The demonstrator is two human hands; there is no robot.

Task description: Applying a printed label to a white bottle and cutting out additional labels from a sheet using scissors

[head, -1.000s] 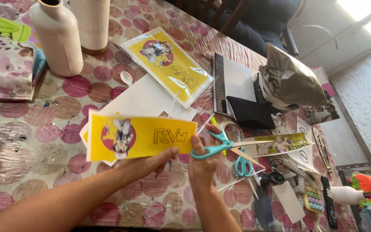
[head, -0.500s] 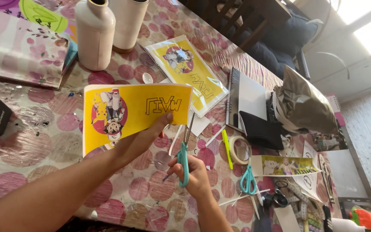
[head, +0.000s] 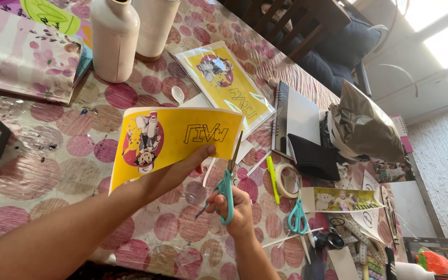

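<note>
My left hand [head: 175, 173] holds up a yellow printed sheet [head: 175, 137] with a cartoon figure in a pink circle and outlined letters, thumb on its lower right edge. My right hand [head: 237, 207] grips teal-handled scissors [head: 228, 181], blades pointing up at the sheet's right edge, close to its lower corner. Both are lifted above the table with the pink-dotted cloth [head: 79, 171].
A second yellow sheet in a clear sleeve [head: 226, 85] lies beyond. Two tall cream bottles [head: 114, 39] stand at the back left. A spiral notebook [head: 299, 122], tape roll [head: 287, 180], yellow marker [head: 272, 179], another teal pair of scissors [head: 297, 215] and paper cutouts [head: 346, 199] lie right.
My left hand raised the yellow sheet off the table and tilted it. My right hand swung the scissors from the table up to the sheet's right edge.
</note>
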